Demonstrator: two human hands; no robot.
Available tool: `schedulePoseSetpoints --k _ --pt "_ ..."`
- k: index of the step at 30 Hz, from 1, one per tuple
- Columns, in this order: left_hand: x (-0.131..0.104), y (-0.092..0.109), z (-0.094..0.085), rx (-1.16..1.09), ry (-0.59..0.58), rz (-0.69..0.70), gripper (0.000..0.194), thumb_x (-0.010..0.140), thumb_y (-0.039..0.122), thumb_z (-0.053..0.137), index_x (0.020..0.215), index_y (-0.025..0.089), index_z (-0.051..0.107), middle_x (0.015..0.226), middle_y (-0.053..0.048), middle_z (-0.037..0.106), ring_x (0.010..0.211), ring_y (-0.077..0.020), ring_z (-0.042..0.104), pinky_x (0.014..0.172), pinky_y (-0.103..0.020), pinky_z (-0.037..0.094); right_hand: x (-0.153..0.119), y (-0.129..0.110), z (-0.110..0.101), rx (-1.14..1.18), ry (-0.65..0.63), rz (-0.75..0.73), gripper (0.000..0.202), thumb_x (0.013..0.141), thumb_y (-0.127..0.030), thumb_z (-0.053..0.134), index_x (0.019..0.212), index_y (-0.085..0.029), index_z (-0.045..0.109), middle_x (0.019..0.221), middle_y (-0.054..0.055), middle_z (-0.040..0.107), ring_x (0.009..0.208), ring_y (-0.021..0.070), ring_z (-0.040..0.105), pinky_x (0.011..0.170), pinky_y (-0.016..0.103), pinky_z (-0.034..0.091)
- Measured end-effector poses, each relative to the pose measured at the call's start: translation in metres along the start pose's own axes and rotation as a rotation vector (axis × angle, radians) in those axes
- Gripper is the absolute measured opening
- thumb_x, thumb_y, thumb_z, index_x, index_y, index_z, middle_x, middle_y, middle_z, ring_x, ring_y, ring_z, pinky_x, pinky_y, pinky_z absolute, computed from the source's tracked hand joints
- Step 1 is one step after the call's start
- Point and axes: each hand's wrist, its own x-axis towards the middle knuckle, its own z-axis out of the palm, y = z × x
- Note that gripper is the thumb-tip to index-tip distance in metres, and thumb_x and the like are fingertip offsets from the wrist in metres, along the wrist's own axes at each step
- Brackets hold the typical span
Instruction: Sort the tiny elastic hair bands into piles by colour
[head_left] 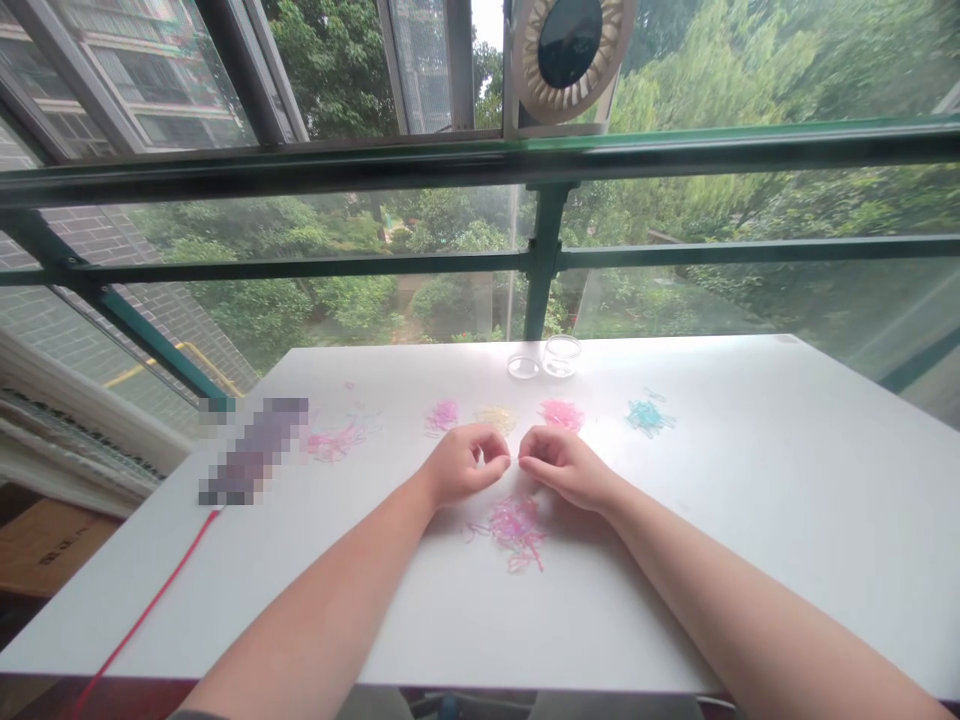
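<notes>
Over the middle of the white table, my left hand (471,463) and my right hand (562,466) almost meet, thumb and fingers pinched on each. A tiny pale bit seems to show between the fingertips, too small to name. Just below them lies a mixed heap of thin pink and purple elastic bands (515,522). Beyond the hands, sorted by colour, are small piles: purple bands (442,415), pale yellow bands (496,418), pink bands (562,414) and teal bands (649,415). The yellow pile is closest to the left fingers, the pink one to the right.
A round transparent container (562,356) and a transparent lid (523,367) stand at the table's far edge. Another loose pink pile (335,441) lies left, beside a blurred-out object (255,450) with a red cable (150,610). Behind the table (787,520) runs a green railing (337,268).
</notes>
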Motion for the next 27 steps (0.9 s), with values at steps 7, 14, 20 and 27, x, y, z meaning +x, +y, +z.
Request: schedulePoseSetpoints --k 7,14,20,27 --pt "-0.0001 -0.0019 -0.0011 -0.004 0.008 0.013 0.008 0.075 0.021 0.056 0.072 0.015 0.060 0.068 0.000 0.059 0.062 -0.0091 0.052 0.057 -0.021 0.039 0.0001 -0.0005 -0.0006 0.011 -0.008 -0.013 0.014 0.078 -0.028 0.059 0.073 -0.018 0.051 0.061 -0.003 0.046 0.054 0.0095 0.041 0.052 0.024 0.033" --pt "-0.0002 -0.0009 -0.0019 0.004 -0.001 0.009 0.007 0.074 0.020 0.056 0.071 0.015 0.059 0.068 -0.001 0.060 0.062 -0.0094 0.053 0.057 -0.021 0.038 -0.0004 -0.0021 -0.0004 0.020 -0.009 -0.009 0.012 0.078 -0.026 0.058 0.073 -0.018 0.050 0.060 -0.004 0.045 0.054 0.0096 0.041 0.052 0.023 0.033" --pt "-0.0002 -0.0016 -0.0010 0.002 0.001 0.039 0.005 0.073 0.017 0.055 0.068 0.015 0.058 0.067 0.000 0.058 0.062 -0.0090 0.051 0.057 -0.021 0.038 -0.0006 -0.0019 0.0000 0.003 -0.016 -0.018 0.009 0.078 -0.021 0.057 0.072 -0.017 0.050 0.059 -0.004 0.044 0.053 0.0089 0.039 0.051 0.023 0.031" --pt "0.0006 -0.0030 -0.0016 -0.031 0.043 0.061 0.005 0.070 0.014 0.055 0.065 0.014 0.056 0.064 0.001 0.056 0.061 -0.0085 0.048 0.057 -0.021 0.037 -0.0011 0.0010 -0.0002 -0.021 -0.018 -0.043 0.008 0.080 -0.019 0.054 0.073 -0.017 0.050 0.061 -0.004 0.044 0.054 0.0090 0.038 0.052 0.023 0.031"
